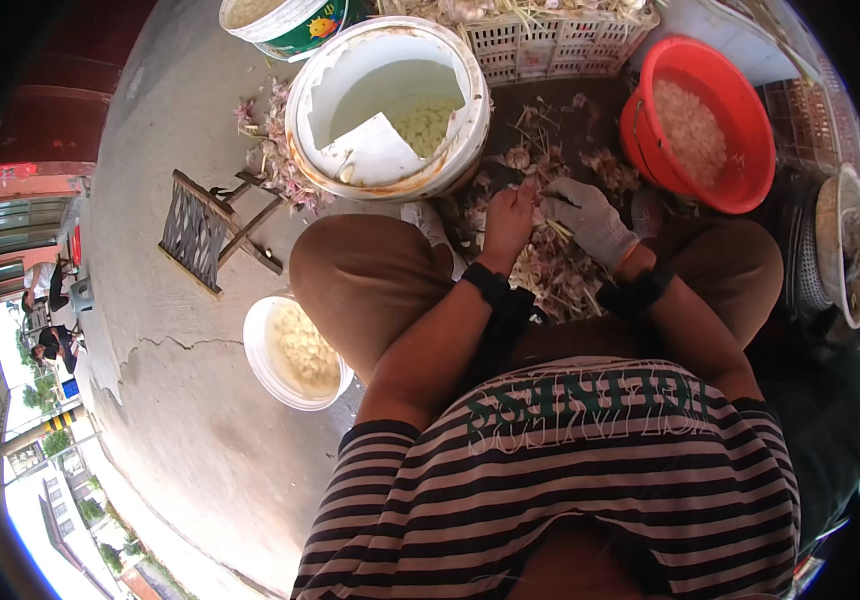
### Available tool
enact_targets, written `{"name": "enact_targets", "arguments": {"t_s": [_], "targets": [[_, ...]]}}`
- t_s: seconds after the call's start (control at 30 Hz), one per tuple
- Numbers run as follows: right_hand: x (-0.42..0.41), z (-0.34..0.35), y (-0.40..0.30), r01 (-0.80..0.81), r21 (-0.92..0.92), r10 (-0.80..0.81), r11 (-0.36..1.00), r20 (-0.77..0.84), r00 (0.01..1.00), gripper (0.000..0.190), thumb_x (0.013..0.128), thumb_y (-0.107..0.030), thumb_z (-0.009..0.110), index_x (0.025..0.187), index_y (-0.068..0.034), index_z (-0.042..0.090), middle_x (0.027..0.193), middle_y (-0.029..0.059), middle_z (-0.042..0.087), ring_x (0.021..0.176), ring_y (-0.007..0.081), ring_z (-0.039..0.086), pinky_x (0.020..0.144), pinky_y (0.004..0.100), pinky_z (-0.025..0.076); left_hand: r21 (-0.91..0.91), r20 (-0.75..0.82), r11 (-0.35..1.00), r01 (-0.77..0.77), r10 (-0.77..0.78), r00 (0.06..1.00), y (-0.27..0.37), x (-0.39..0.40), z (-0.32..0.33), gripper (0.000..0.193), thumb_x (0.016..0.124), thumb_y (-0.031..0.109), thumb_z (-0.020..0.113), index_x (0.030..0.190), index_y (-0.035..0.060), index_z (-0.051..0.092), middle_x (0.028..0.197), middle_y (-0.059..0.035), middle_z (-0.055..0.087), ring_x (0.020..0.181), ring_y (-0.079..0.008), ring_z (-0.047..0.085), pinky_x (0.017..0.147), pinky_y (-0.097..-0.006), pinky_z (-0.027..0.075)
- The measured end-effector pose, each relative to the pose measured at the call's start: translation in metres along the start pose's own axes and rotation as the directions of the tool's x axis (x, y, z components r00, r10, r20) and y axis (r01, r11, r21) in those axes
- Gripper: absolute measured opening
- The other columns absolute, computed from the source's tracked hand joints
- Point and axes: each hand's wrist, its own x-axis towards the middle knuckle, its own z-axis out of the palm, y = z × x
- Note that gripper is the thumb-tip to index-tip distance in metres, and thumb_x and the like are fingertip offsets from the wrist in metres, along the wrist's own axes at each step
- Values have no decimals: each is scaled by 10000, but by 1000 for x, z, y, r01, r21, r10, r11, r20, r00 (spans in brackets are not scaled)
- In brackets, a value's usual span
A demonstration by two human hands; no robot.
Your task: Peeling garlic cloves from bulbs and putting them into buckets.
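Observation:
My left hand point(509, 221), bare, is raised between my knees with its fingers curled; what is inside them is hidden. Close on its right, my right hand point(587, 217) wears a pale knitted glove, its thumb and fingertips drawn together towards the left hand. Whether a garlic clove is between them cannot be told. Pale dry stalks show just under the glove. Below both hands lies a heap of garlic skins and stalks point(561, 274). Ahead, a large white bucket point(295, 135) holds peeled garlic cloves point(424, 124) in water, with a broken white lid piece point(374, 150) across its rim.
A red bucket point(634, 131) of cloves stands at front right, beside a plastic crate point(550, 46) heaped with garlic. A white bucket point(254, 352) of cloves and a folding stool point(194, 232) are on the left. Two people point(59, 345) sit far left.

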Motion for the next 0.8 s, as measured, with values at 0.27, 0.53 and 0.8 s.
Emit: {"name": "enact_targets", "arguments": {"t_s": [0.27, 0.53, 0.8], "targets": [[-4, 9, -1, -10, 55, 12, 998, -49, 999, 167, 848, -154, 567, 917, -5, 534, 806, 172, 572, 748, 363, 574, 649, 381, 451, 86, 11, 996, -8, 7, 1000, 3, -2, 4, 522, 936, 372, 472, 680, -82, 494, 519, -171, 391, 485, -220, 383, 515, -403, 347], [-1, 13, 25, 228, -231, -250, 946, -71, 966, 146, 840, -132, 548, 930, -18, 538, 837, 192, 575, 815, 404, 571, 666, 404, 456, 98, -16, 995, -27, 29, 999, 5, -4, 7, 492, 946, 361, 454, 700, -63, 506, 533, -188, 408, 492, -217, 387, 518, -384, 364], [-1, 22, 34, 156, -179, -189, 971, -187, 964, 162, 868, -160, 528, 950, -25, 561, 805, 169, 587, 790, 385, 583, 712, 383, 469, -12, 38, 997, 74, -73, 997, -2, -3, 6, 463, 951, 316, 473, 678, -51, 540, 522, -85, 443, 522, -115, 394, 502, -332, 356]]}}
